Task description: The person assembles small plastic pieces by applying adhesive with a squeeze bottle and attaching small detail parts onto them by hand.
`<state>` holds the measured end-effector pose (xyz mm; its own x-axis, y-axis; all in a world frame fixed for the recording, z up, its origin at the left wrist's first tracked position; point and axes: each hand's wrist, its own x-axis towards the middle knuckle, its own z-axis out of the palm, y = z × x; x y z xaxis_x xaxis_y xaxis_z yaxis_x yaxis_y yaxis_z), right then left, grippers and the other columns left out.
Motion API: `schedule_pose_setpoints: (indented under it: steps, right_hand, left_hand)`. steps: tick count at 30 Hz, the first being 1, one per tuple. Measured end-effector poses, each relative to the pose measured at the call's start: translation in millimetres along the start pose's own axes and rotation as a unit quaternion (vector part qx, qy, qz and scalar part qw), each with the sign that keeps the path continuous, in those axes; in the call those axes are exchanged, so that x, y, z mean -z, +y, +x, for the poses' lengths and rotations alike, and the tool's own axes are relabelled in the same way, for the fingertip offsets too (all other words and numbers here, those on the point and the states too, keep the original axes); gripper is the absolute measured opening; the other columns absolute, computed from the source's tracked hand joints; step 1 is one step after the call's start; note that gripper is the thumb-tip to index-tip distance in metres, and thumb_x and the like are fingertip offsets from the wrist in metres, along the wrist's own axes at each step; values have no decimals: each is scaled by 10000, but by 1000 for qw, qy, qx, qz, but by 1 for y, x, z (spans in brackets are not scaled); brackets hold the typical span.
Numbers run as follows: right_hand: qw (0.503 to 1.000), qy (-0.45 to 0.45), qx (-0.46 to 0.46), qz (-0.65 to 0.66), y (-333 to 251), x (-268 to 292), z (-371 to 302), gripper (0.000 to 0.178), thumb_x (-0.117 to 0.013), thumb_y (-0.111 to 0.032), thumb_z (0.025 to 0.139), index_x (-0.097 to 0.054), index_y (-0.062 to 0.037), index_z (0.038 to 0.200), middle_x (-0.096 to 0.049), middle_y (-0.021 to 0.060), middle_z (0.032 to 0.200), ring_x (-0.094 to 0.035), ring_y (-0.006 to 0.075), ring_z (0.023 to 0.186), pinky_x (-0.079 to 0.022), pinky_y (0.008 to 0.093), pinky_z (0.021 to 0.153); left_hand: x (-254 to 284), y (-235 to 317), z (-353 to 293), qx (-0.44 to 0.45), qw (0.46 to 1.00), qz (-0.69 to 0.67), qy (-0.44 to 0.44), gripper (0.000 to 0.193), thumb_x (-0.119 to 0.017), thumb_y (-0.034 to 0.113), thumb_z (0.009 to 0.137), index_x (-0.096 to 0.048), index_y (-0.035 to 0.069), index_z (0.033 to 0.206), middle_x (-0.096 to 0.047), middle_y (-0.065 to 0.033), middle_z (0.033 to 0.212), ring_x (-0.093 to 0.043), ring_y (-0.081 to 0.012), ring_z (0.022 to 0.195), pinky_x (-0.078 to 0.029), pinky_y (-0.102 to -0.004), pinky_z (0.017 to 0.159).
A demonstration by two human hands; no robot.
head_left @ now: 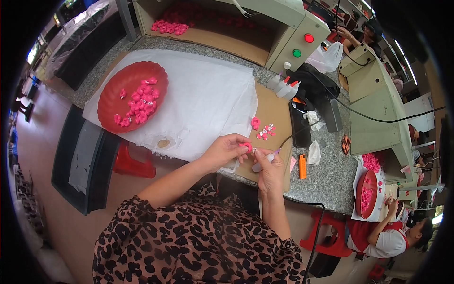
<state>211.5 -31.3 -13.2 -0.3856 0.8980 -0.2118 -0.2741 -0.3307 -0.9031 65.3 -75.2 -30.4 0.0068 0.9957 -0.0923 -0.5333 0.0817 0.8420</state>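
My left hand (224, 152) pinches a small pink ring-like piece (246, 146) over the near edge of the cardboard. Close beside it, my right hand (271, 175) is closed round a small white squeeze bottle (257, 166) with a purple tip. A tiny whitish bit shows at the right fingertips; its kind is too small to tell. Just beyond the hands, several small pink-and-white pieces (266, 131) and one pink rosette-like piece (256, 123) lie on the brown cardboard (269, 106). A red scalloped dish (109, 97) at the left holds many pink pieces.
White paper (208, 90) covers the granite worktop's left part. At right are an orange lighter (302, 166), a black tray (300, 125), crumpled tissue (314, 153) and squeeze bottles (285, 90). A cable crosses there. A grey machine (283, 42) stands behind; another person (388, 239) sits far right.
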Motion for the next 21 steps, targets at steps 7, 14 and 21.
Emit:
schedule_pose_setpoints:
  steps: [7, 14, 21]
  right_hand:
    - [999, -18, 5, -33, -4, -5, -3, 119, -629, -54, 727, -590, 12, 818, -595, 59, 740, -532, 96, 662, -409, 194, 603]
    - [994, -51, -42, -86, -9, 2, 7, 133, -644, -84, 721, -586, -4, 809, -578, 30, 705, -500, 72, 610, -390, 185, 555]
    - [988, -76, -105, -88, -12, 2, 12, 163, -645, -95, 719, -574, -1, 832, -572, 31, 692, -486, 71, 594, -378, 184, 532]
  left_hand:
    - [0, 1, -3, 4, 1000, -4, -1, 234, -527, 73, 811, -497, -29, 1019, -565, -62, 809, -531, -84, 673, -458, -197, 575]
    - [3, 1, -2, 11, 1000, -5, -12, 244, -533, 93, 811, -501, -37, 1014, -560, -55, 773, -520, -87, 658, -444, -197, 560]
    - [5, 3, -2, 14, 1000, -16, -21, 204, -528, 59, 807, -508, -34, 988, -563, -69, 758, -532, -92, 618, -452, -202, 545]
